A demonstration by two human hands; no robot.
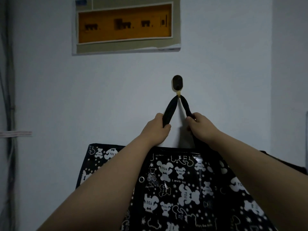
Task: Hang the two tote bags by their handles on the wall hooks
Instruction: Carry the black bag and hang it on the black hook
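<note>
A glossy black tote bag (180, 185) printed with white bears hangs in front of me, and its black handle (171, 105) loops over a dark oval wall hook (177, 84). My left hand (156, 129) grips the left strand of the handle just below the hook. My right hand (200, 125) grips the right strand. Behind and left of this bag, another bag (98, 157) with the same pattern lies flat against the wall; its handle and any hook for it are hidden.
A wall-mounted electrical panel (125, 25) with an orange window sits above the hook. Cables (8, 97) run down the wall at the far left, with a strap (15, 133) across them. A wall corner (272, 72) stands to the right.
</note>
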